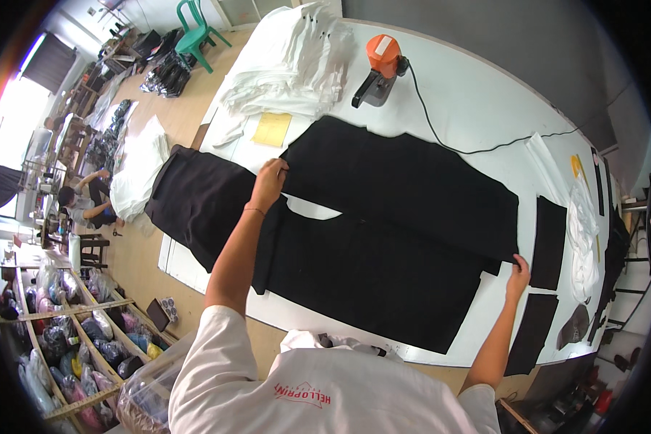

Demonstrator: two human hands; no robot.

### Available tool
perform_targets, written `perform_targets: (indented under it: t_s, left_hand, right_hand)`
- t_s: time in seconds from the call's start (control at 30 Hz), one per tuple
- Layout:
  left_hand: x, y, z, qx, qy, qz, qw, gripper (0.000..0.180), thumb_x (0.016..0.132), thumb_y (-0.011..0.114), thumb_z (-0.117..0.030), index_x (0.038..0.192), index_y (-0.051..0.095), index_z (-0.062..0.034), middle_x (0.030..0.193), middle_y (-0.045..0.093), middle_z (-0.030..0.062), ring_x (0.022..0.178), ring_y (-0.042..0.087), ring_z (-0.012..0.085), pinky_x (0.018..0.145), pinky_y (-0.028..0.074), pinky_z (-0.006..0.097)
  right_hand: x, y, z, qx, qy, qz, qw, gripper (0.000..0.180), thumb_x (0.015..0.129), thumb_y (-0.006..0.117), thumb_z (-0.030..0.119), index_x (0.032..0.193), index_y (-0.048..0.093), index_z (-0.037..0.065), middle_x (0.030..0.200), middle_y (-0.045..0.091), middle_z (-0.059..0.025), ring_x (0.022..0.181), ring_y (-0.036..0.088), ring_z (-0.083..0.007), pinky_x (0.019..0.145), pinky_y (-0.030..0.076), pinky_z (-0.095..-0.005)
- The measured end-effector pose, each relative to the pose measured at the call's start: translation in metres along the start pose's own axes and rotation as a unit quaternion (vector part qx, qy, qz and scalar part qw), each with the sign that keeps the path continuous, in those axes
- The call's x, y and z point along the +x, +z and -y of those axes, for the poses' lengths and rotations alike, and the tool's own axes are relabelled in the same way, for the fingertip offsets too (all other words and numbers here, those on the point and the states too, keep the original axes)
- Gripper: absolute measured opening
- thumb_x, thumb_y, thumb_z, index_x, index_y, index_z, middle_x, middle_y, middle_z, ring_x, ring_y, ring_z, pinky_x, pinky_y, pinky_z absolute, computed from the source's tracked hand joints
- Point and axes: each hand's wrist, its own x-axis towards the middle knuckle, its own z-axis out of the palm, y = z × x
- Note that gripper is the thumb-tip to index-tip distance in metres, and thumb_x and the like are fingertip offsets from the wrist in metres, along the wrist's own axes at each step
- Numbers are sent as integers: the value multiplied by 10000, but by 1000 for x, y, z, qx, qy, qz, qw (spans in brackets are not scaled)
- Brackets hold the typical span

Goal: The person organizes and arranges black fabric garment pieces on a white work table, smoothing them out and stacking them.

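A black cut fabric panel [412, 177] is stretched across the white table, its lower edge overlapping a second black panel [369, 282]. My left hand [270, 182] is closed on the upper panel's left edge, fingers pinched together. At the panel's lower right corner, my right hand [518, 276] grips the cloth between thumb and fingers. A thin gap of white tabletop shows between the two panels near my left hand. Left of my left forearm, more black fabric [195, 199] lies in a folded stack and hangs over the table's edge.
An orange-topped electric fabric cutter [383, 61] stands at the back with its black cord. White fabric stacks [289, 58] and a yellow paper [272, 129] lie far left. Narrow black strips [550, 242] lie right. A person [87, 202] sits beyond; bagged goods fill wooden bins [69, 318].
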Motion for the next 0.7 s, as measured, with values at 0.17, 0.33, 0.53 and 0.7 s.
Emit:
perform_targets:
  t_s: [0.17,0.33,0.53,0.7]
  left_hand:
    - [-9,25,-3,30,-73,-2,997,104,823,581,35,908,623,-7,1068,602,177,949,619,382,836,508,425]
    - [0,5,-2,29,-33,-118,992,114,834,596,37,940,634,16,1118,618,193,955,645,371,823,520,397]
    - [-21,10,13,39,-94,-82,991,151,792,577,40,925,646,59,1029,673,200,916,665,359,815,526,385]
    - [-28,25,18,71,-98,-68,990,180,795,602,-19,942,682,47,979,690,203,891,676,358,804,532,391]
  right_hand:
    - [-5,21,-5,19,47,30,998,291,873,523,-3,1118,681,8,1179,662,-139,1156,594,-278,1027,416,-343]
    - [12,4,22,54,53,20,997,294,908,513,38,1148,677,-2,1168,670,-112,1126,597,-212,1001,414,-295]
    - [-18,24,-1,94,55,48,993,334,887,477,35,1150,678,-14,1169,666,-114,1120,588,-204,994,412,-290]
    - [-30,37,-27,265,230,26,936,322,927,548,146,1195,653,3,1139,649,-69,1023,581,-189,938,433,-323]
